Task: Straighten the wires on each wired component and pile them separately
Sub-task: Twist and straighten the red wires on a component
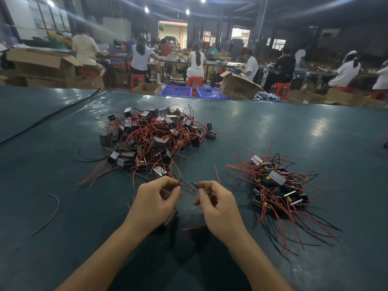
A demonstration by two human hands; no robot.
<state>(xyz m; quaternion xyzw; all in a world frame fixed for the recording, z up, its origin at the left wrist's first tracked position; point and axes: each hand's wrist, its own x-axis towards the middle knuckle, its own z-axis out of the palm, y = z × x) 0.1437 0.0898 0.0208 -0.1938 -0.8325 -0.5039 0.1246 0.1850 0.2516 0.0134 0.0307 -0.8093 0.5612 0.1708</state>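
At the far left we noted a loose black wire (53, 208) lying alone on the green table (42, 164), with wide bare mat around it.

Far and left of centre sat the tangled pile (155, 135), its red wires crossing every way. We judged this to be the unworked stock, kept within reach ahead of the hands. Its near fringe came just beside the left hand (155, 198).

That hand was curled, its fingertips pinching thin wires. The component (171, 217) they appeared to belong to sat low beneath the palm, mostly hidden and close to the table.

The right hand (216, 200) was likewise closed, thumb and forefinger nipping a black wire end (194, 184) just beside the left fingertips. We judged the two pinches were set close together so that a wire could be drawn out straight between them. A red wire (193, 228) lay on the mat nearer than the hands.

To the right stood the smaller pile (277, 185), its wires fanning toward the near side. It was apparently the finished lot, kept well apart from the stock.

Open mat lay between the right hand and that pile, room enough in our view for a set-down. The table's far edge ran well beyond both piles.
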